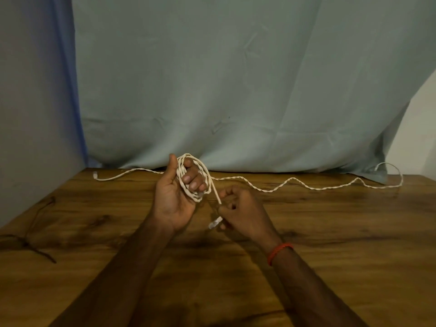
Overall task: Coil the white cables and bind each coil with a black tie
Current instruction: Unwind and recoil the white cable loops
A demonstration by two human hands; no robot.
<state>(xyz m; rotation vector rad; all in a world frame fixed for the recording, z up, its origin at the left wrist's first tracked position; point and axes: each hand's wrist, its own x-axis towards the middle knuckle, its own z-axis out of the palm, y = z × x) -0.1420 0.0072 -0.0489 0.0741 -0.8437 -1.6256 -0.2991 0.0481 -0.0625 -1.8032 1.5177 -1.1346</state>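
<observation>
**Coil wound on the hand, no tie on it yet**

White coil (195, 178) sits looped round the fingers of the left hand (174, 197), palm up over mid-table. At 4 o'clock of the coil, the right hand (243, 213) pinches the cable's tail just above its plug (214, 224). Binding not done.

More white cable (292, 180) trails across the wooden table (330, 256) toward 3 o'clock. Another plug end (95, 175) lies at 10 o'clock. Whether these join the coil, we cannot tell.

Black ties (35, 241) lie well apart at 8 o'clock. We judge one hand must let go to fetch one.
</observation>
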